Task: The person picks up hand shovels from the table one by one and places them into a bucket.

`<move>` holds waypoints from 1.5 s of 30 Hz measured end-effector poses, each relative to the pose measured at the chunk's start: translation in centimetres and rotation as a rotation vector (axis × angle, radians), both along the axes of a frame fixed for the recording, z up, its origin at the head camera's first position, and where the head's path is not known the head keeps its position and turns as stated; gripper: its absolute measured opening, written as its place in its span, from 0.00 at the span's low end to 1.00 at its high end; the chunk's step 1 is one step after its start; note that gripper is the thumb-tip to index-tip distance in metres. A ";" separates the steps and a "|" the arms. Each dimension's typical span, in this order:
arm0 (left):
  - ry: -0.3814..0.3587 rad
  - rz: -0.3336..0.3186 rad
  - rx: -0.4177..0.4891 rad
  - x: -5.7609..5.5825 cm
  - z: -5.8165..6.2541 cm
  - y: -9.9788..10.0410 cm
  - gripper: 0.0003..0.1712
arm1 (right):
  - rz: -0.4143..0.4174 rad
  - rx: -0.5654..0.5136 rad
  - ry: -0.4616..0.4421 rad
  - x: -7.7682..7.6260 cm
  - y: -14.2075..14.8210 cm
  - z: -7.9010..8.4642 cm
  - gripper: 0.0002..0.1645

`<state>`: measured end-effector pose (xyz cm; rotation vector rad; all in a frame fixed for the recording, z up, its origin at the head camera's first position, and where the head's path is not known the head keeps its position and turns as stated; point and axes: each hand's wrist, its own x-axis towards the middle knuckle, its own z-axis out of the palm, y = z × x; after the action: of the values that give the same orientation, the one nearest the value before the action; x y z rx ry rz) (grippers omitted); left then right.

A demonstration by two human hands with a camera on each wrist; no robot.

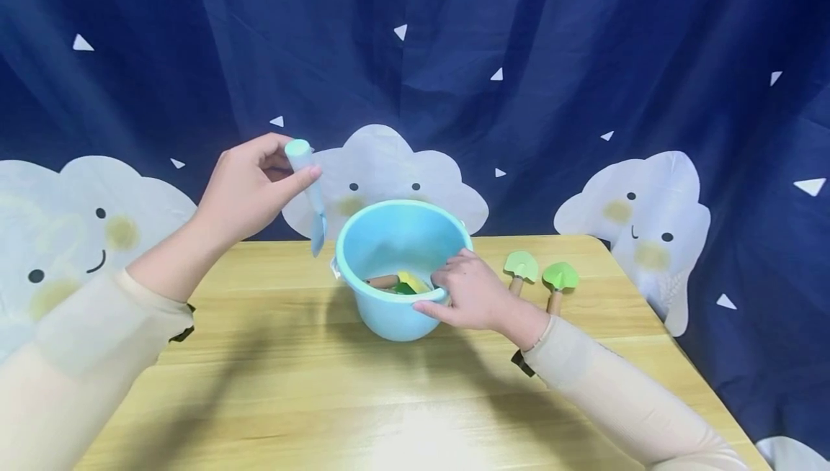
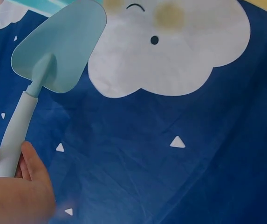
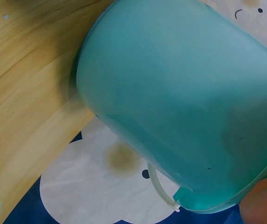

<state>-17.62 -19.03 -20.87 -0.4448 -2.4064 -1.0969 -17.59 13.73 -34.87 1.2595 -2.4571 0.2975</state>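
My left hand holds a light blue trowel in the air, left of the bucket and apart from it. Fingers and thumb pinch its pale handle near the end, and the blade points down. In the left wrist view the trowel's broad blade shows whole. A light blue bucket stands upright on the table. The right hand grips the bucket's near right rim, thumb outside and fingers over the edge. Inside lie a tool with a brown handle and yellow and green pieces, partly hidden by the rim.
Right of the bucket lie a pale green toy spade and a green toy shovel, both brown-handled. The bucket's white carrying handle hangs at its side. A dark blue curtain with clouds hangs behind the wooden table.
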 end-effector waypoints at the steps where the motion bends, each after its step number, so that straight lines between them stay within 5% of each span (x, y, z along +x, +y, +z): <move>1: 0.000 0.001 0.004 0.0 0.2 0.2 0.18 | 0.001 -0.004 0.000 0.0 0.0 0.1 0.39; 16: -0.017 -0.032 0.116 0.0 1.6 2.6 0.19 | -0.010 -0.005 -0.003 0.2 0.1 0.1 0.39; 45: -0.131 -0.156 0.190 -0.7 -3.8 5.8 0.16 | -0.018 0.019 -0.008 0.4 -0.2 0.2 0.39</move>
<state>-18.32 -13.22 -24.68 -0.5168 -2.3806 -1.4496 -17.18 13.55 -34.68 1.2458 -2.4819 0.2760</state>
